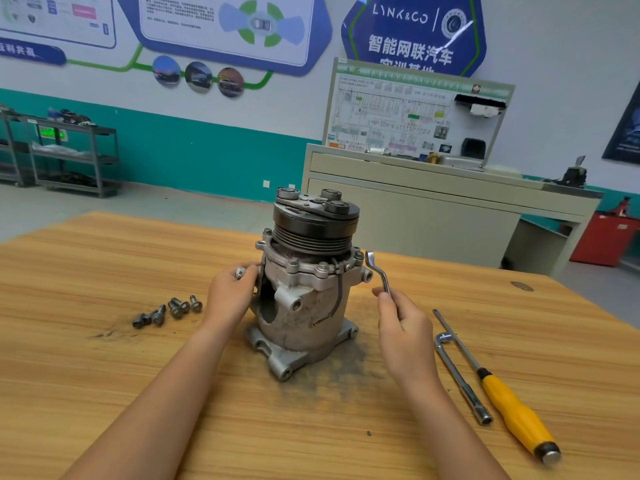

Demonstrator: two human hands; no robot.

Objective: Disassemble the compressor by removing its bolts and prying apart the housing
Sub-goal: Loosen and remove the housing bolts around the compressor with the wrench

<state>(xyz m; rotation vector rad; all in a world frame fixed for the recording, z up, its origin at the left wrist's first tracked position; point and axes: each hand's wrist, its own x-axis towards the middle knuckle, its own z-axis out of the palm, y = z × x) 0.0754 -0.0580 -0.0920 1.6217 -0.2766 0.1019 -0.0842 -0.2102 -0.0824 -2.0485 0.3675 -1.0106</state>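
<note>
The compressor [304,299] stands mid-table, nearer the far edge. Loose bolts [166,311] lie to its left. My left hand [228,292] pinches what looks like a small bolt [240,271], and my right hand [403,327] grips the wrench [379,271]. Flange bolts [322,268] are still seated and nothing is pried apart, so I judge it roughly half done.

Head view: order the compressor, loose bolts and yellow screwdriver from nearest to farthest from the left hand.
1. Compressor: the left hand, pinching a small metal part, touches its left side.
2. Bolts: on the table, just left of that hand.
3. Screwdriver: far right, beyond the compressor and the right hand gripping a wrench.
</note>
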